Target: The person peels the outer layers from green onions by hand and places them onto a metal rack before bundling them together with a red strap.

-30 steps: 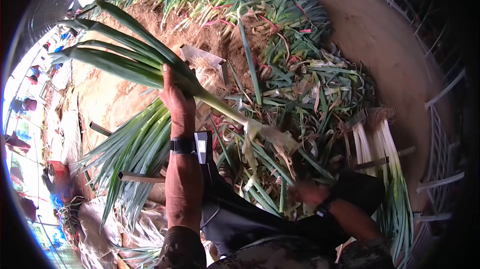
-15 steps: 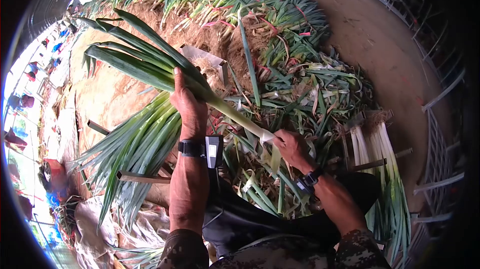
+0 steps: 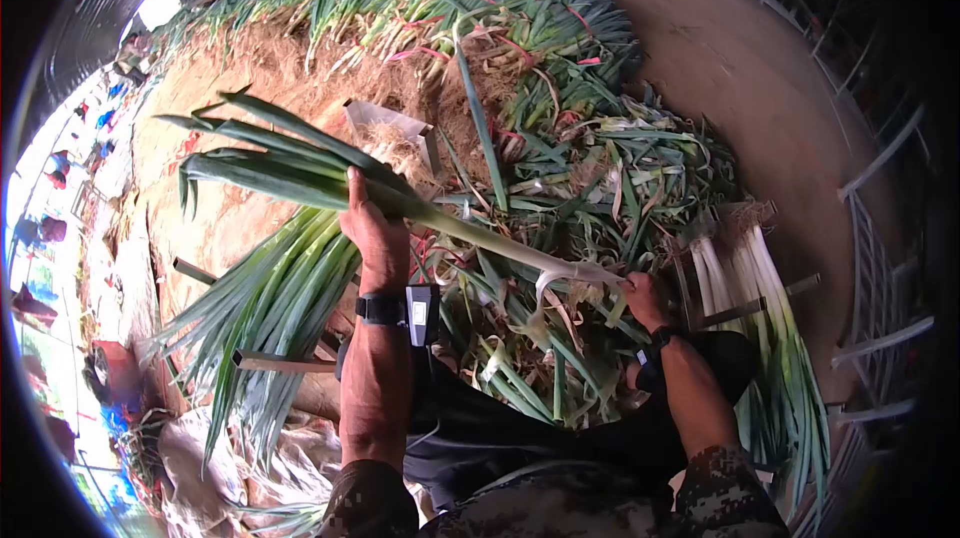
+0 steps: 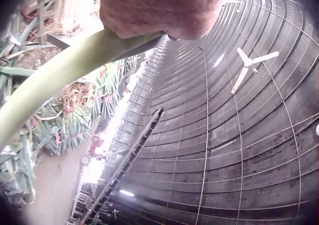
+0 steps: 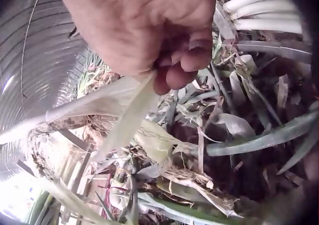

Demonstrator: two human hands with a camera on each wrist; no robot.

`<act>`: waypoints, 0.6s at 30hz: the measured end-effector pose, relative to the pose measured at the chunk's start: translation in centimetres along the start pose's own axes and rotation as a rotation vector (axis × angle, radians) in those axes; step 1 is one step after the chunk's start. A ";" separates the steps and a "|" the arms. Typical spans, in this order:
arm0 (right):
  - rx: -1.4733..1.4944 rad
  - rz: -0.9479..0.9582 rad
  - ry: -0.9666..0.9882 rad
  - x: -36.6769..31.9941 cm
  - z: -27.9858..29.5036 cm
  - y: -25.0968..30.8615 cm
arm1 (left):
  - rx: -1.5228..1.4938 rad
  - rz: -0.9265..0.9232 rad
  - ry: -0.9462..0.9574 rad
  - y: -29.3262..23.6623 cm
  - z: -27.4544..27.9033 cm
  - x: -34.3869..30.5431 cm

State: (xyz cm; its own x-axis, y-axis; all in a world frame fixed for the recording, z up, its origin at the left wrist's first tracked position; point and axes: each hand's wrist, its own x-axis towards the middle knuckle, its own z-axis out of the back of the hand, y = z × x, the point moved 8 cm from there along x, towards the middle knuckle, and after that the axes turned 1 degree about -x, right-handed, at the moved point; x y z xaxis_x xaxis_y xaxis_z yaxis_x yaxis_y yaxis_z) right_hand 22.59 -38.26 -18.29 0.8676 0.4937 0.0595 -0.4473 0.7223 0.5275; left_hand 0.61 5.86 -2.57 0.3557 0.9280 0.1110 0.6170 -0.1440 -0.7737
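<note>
My left hand (image 3: 378, 238) grips a large green onion (image 3: 490, 236) where its white shank meets the leaves. The dark leaves fan out to the left, and the pale shank points right. Out past the root end, my right hand (image 3: 647, 300) pinches a thin, pale outer layer (image 5: 128, 116), its fingers curled in the right wrist view. That layer stretches from the shank to the fingers, with a loose strip hanging below them. In the left wrist view the shank (image 4: 55, 75) slants down and left from under the fist.
Peeled leaves and trimmings (image 3: 620, 188) lie heaped ahead. Pale-shanked onions (image 3: 755, 273) rest on a rack at right; leafy ones (image 3: 280, 283) hang over a bar (image 3: 285, 363) at left. Bundles with pink ties (image 3: 430, 13) line the back. A metal piece (image 3: 390, 120) stands near the leaves.
My right hand rose from low by the leg to the shank, then drew off rightward with the outer layer. The left hand keeps its grip; the onion's leaf end has dropped, leaving it flatter.
</note>
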 end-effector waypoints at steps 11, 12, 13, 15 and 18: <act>-0.145 -0.094 0.228 -0.9 -1.1 -1.1 | 0.135 -0.039 0.090 -0.9 1.3 0.5; -0.179 -0.101 0.314 -0.8 -1.1 -0.3 | 0.022 0.029 0.067 -1.4 1.0 0.8; -0.123 -0.021 0.267 -0.8 -0.1 1.6 | -0.093 0.095 0.037 -2.0 0.8 1.1; -0.010 0.133 0.170 -1.1 1.3 6.0 | -0.144 0.099 0.052 -2.3 1.3 2.4; 0.140 0.413 0.063 -1.6 2.5 13.9 | -0.142 0.102 0.022 -2.4 1.3 3.0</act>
State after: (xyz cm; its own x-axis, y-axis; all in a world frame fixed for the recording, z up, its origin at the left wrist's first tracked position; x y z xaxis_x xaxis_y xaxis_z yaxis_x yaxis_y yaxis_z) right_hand 15.53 -30.25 -8.90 0.6052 0.7591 0.2399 -0.7162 0.3875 0.5804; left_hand -0.71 9.39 -1.22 0.4357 0.8986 0.0513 0.6691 -0.2853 -0.6862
